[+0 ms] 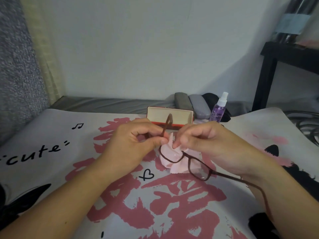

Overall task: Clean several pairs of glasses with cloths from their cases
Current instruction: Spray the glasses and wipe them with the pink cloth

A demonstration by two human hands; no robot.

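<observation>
Brown-framed glasses [198, 167] are held above the printed bed cover, arms unfolded. My left hand [136, 142] pinches the frame near the left hinge, and that arm of the glasses sticks up past my fingers. My right hand [198, 140] pinches a pale pink cloth [174, 152] against the left lens; the cloth hangs bunched behind and under the lenses. The right lens shows bare, and its arm runs back under my right wrist. An open red case [170, 116] with a cream lining lies just behind my hands.
Two closed grey cases [198, 106] and a black one [211, 97] lie by the wall behind the red case. A purple spray bottle [219, 108] stands beside them. A black shelf frame [265, 71] stands at the right. The bed cover [51, 152] spreads to the left.
</observation>
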